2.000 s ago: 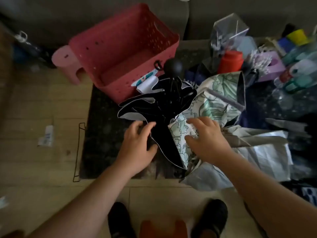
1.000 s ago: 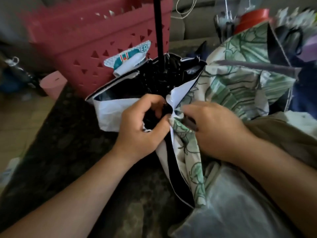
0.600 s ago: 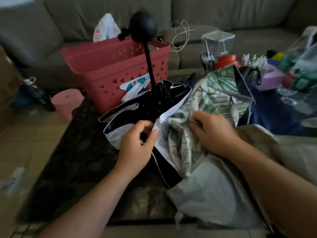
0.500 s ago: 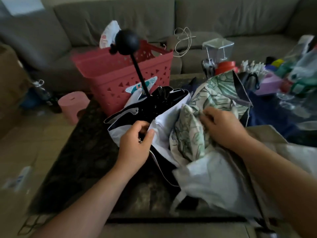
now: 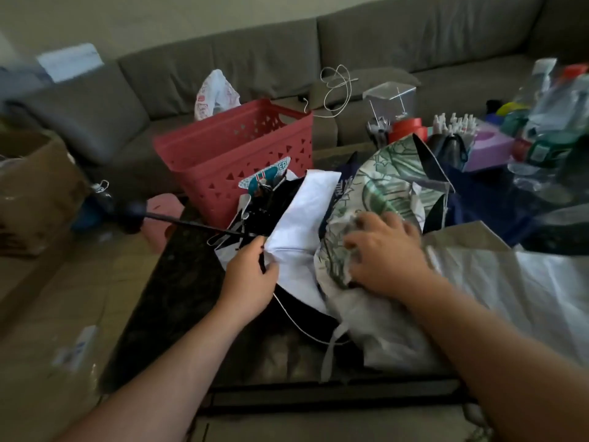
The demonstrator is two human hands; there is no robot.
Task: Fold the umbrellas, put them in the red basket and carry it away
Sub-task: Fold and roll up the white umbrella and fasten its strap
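Umbrella, black-and-white (image 5: 299, 218), on dark table (image 5: 178, 282) beside red basket (image 5: 236, 148): my left hand (image 5: 250, 282) pinches its canopy, my right hand (image 5: 385, 256) rests spread on leaf-print umbrella (image 5: 382, 186).

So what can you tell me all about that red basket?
The red basket is a rectangular plastic bin with an open top and small triangle holes punched in rows through its walls. It stands upright at the far edge of the dark table, in front of the grey sofa. The black and white umbrella lies against its near wall. None of its inside shows from this angle. Neither hand touches it.
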